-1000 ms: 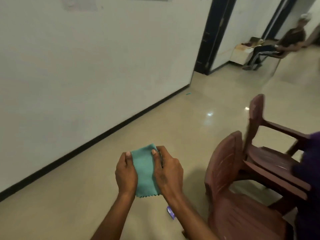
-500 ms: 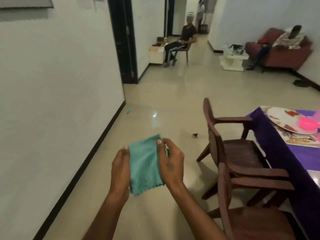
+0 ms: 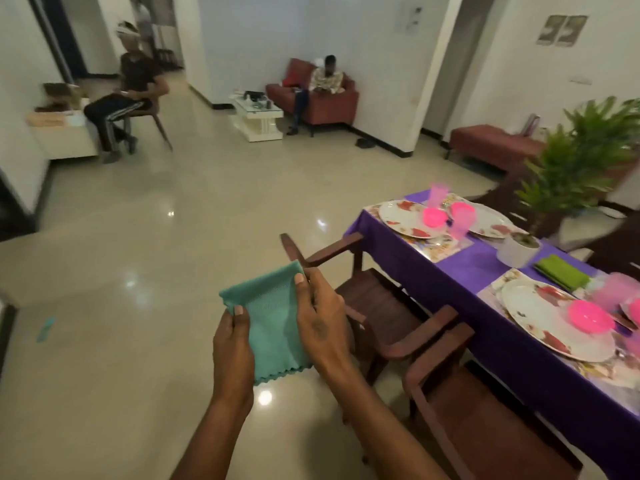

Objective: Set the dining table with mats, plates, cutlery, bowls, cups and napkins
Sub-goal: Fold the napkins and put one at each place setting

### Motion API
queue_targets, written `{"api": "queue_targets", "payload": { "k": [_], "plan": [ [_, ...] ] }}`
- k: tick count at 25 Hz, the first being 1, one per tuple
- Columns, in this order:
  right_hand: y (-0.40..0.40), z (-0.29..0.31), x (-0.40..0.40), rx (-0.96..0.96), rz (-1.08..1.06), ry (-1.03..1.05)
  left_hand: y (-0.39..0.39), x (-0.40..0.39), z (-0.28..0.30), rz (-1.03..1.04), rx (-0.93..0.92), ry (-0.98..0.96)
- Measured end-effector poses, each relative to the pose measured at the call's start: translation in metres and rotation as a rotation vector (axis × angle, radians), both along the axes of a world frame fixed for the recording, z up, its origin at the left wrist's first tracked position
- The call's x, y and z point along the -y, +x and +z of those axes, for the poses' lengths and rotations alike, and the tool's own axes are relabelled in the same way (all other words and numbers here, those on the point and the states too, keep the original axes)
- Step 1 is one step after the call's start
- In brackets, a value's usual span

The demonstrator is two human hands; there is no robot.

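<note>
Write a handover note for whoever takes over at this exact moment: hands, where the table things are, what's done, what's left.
Left hand and right hand each pinch a side of the teal napkin, held in the air away from the table.
Done: purple cloth on, mats down, patterned plates with a pink bowl on each, pink cups out, one green napkin laid near the plant pot.
Left: carry the teal napkin to a setting and lay it. Cutlery is too blurred to confirm; check it.

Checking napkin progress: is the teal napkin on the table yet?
No, both the left hand and right hand hold the teal napkin over the floor.
</note>
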State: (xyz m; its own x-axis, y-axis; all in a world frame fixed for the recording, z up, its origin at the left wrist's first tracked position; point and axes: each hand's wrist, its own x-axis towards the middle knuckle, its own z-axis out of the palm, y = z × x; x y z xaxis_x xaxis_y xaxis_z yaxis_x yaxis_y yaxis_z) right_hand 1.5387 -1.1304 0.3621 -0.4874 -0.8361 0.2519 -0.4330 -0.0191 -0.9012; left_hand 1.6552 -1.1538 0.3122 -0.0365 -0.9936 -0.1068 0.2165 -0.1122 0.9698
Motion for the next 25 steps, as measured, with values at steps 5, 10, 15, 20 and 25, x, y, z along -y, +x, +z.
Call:
{"api": "queue_targets", "payload": {
  "k": [5, 10, 15, 20, 25],
  "plan": [
    [0.038, 0.003, 0.095, 0.04, -0.23, -0.014, 0.038, 0.127, 0.02, -0.206, 0.027, -0.048],
    [0.049, -0.011, 0.162, 0.122, -0.391, -0.017, 0.048, 0.213, 0.019, -0.36, 0.008, -0.012],
    [0.032, -0.029, 0.285, 0.197, -0.495, -0.013, 0.026, 0.344, 0.017, -0.426, -0.017, 0.015],
    [-0.012, -0.053, 0.446, 0.246, -0.528, -0.05, -0.017, 0.506, 0.004, -0.456, -0.026, 0.058],
    [-0.079, -0.033, 0.565, 0.207, -0.627, -0.066, -0.096, 0.635, 0.018, -0.586, -0.098, 0.082]
  ]
}}
